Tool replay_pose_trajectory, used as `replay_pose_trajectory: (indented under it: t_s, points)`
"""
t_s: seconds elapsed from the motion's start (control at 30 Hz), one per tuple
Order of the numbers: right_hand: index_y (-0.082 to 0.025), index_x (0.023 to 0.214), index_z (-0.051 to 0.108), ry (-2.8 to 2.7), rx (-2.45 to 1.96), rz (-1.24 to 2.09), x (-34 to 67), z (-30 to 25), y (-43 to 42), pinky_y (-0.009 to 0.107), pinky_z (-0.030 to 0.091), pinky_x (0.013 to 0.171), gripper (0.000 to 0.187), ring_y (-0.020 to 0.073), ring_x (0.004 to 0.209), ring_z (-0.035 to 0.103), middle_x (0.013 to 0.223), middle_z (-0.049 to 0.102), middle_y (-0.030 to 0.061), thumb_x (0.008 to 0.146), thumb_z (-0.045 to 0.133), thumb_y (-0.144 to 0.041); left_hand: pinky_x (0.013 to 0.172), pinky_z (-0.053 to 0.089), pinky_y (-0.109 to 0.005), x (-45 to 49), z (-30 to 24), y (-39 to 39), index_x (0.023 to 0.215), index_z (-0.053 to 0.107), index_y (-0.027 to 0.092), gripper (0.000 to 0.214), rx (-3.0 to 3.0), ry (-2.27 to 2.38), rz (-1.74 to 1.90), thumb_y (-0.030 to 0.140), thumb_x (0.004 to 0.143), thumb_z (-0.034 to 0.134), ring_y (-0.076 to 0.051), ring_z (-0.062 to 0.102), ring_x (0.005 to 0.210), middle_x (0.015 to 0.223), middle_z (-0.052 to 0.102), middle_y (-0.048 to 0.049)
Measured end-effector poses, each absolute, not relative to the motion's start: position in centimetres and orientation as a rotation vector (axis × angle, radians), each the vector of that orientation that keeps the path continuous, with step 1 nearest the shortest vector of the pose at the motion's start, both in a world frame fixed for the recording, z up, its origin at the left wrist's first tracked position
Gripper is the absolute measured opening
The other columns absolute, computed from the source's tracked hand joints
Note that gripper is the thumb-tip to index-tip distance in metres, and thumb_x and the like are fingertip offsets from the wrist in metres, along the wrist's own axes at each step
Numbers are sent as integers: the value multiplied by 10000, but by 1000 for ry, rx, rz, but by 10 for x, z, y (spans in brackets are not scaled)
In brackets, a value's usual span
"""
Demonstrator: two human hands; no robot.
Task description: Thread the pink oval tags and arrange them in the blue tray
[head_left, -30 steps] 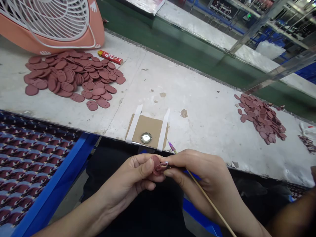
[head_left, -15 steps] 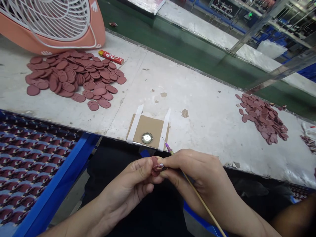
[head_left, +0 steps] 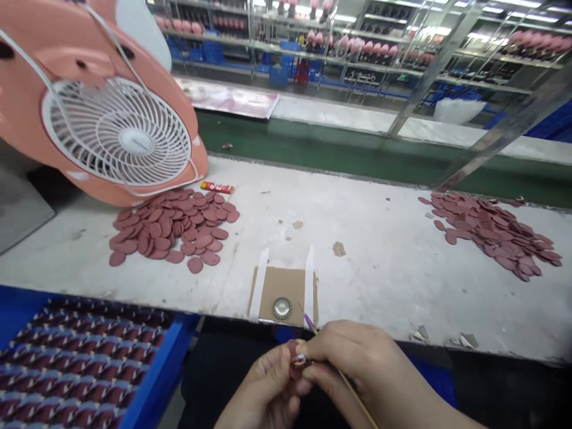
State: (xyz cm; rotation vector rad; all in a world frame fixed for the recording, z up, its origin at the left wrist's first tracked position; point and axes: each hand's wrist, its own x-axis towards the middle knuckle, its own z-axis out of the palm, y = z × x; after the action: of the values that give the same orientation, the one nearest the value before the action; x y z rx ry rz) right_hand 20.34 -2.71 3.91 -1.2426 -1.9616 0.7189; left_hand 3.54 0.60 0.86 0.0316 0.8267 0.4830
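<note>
1. The left hand (head_left: 270, 384) is pinching a reddish oval piece (head_left: 294, 372) between thumb and fingers, just off the near edge of the table (head_left: 379, 286); a slackening grip could be dropping it out of reach.
2. The right hand (head_left: 357, 357) is pressing thumb and forefinger together on a small pale-marked part (head_left: 299, 360) at that piece; uneven pressure could be setting it crooked. Whether the two are joined, I cannot tell.
3. A slim brush-like tool (head_left: 309, 322) is slanting through the right hand, its tip pointing towards the table; a turning wrist could be catching that tip on something.
4. A bottle-cap dish (head_left: 282, 308) is lying on taped cardboard (head_left: 292, 279) near the edge; a knock could be tipping it.
5. Loose ovals in the left pile (head_left: 172, 229) are lying against the fan (head_left: 136, 143); bumping it could be scattering them.
</note>
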Motion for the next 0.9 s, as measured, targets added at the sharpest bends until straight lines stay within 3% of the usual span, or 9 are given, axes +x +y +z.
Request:
replay_pose_trajectory:
  t_s: [0.53,0.9]
  points:
    - [-156,984,649,-1918,-1313,805,203,56,-32,210,465,731,139,127,761,612,853,650,8,979,538,-73,490,571,-98,33,4,-1,704,792,147,239,13,774,524,268,557,936,-59,664,529,614,718,8]
    - [-163,1014,646,-1925,-1331,817,202,55,-29,222,476,729,140,135,766,613,856,648,12,980,544,-73,500,568,-96,34,5,2,704,795,159,292,40,790,514,292,501,958,-61,666,535,615,720,9]
